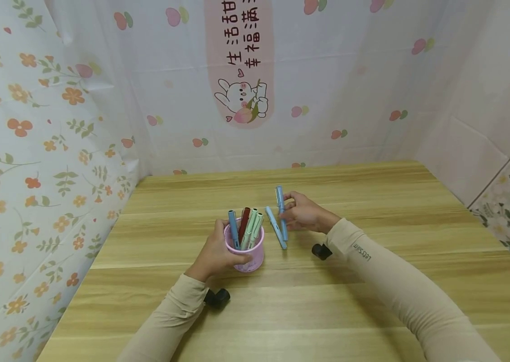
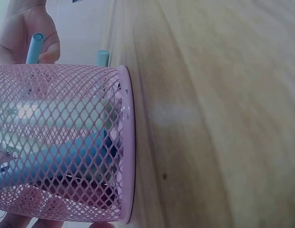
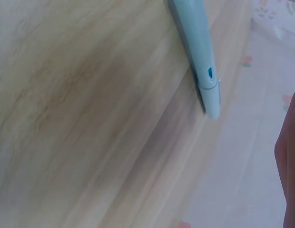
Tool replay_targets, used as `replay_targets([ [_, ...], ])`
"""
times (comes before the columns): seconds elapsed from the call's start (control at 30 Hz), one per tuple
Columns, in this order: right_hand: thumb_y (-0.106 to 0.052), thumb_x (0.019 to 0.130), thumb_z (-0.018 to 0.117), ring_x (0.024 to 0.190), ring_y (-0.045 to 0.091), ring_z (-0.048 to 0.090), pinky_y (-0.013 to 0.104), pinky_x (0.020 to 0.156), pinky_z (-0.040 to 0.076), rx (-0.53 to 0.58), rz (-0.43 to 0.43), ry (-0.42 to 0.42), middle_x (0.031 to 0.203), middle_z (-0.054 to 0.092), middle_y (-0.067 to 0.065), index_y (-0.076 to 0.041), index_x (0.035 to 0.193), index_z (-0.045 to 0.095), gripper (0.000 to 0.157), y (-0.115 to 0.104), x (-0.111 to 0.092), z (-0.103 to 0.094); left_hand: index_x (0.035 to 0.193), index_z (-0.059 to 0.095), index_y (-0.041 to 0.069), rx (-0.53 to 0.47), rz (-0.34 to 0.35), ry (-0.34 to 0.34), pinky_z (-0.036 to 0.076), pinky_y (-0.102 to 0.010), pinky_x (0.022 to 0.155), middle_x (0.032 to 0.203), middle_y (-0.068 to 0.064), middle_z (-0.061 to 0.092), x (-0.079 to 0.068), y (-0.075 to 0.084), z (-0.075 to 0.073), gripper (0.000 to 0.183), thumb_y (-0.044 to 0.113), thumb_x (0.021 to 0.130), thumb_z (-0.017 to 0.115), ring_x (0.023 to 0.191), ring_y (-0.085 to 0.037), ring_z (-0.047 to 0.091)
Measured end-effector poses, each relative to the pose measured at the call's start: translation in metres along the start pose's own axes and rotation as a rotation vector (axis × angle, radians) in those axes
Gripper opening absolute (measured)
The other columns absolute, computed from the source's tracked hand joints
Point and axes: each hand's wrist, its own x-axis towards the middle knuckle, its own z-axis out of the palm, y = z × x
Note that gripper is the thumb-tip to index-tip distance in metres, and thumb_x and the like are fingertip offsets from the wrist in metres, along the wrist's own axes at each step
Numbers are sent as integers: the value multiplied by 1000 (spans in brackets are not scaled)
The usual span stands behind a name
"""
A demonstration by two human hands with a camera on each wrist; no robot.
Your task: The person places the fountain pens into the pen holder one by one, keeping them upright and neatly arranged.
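A pink mesh pen cup [image 1: 255,259] stands on the table, and my left hand [image 1: 215,254] grips it round the side. Inside lean a blue pen [image 1: 233,227], a dark red pen [image 1: 243,223] and light green pens [image 1: 250,231]; the left wrist view shows them through the mesh [image 2: 123,142]. Right of the cup, my right hand [image 1: 304,212] pinches another blue pen [image 1: 280,197] between thumb and fingers, holding it steeply, cap end up. Beside it a light blue pen [image 1: 276,230] lies on the wood, seen close in the right wrist view [image 3: 197,45].
The wooden table [image 1: 372,301] ends at a patterned cloth [image 1: 349,100] behind and a flowered cloth [image 1: 19,201] at the left. Small black devices sit at the left wrist [image 1: 217,298] and the right wrist [image 1: 321,251].
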Motion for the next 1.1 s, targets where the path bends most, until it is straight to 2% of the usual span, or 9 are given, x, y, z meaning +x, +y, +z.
replay_targets([
  [0.17, 6, 91, 56, 82, 21, 57, 42, 77, 53, 46, -22, -5, 101, 46, 11, -3, 134, 29, 52, -1, -1, 3, 128, 34, 0, 7, -4, 0, 49, -45, 91, 122, -21, 55, 0, -1, 0, 92, 13, 58, 93, 105, -30, 58],
  [0.5, 6, 92, 55, 85, 21, 57, 45, 82, 53, 98, -76, 22, 105, 45, 13, -1, 134, 28, 50, -7, -9, 12, 130, 34, 0, 1, -3, -5, 49, -46, 91, 122, -21, 55, 0, 0, 0, 94, 14, 59, 93, 106, -31, 58],
  [0.7, 4, 94, 55, 83, 20, 60, 41, 79, 55, 142, -96, 21, 103, 45, 12, -1, 134, 28, 48, -10, -14, 17, 130, 34, 1, 8, -6, -5, 49, -45, 90, 122, -21, 55, 0, 0, 0, 94, 15, 59, 93, 106, -31, 59],
  [1.1, 4, 95, 54, 79, 16, 60, 30, 69, 55, 223, -146, 75, 92, 48, 5, -1, 128, 32, 41, -15, -23, 34, 129, 34, 0, -7, 10, -4, 49, -44, 91, 122, -20, 55, 0, -1, 0, 93, 13, 58, 93, 106, -30, 59],
])
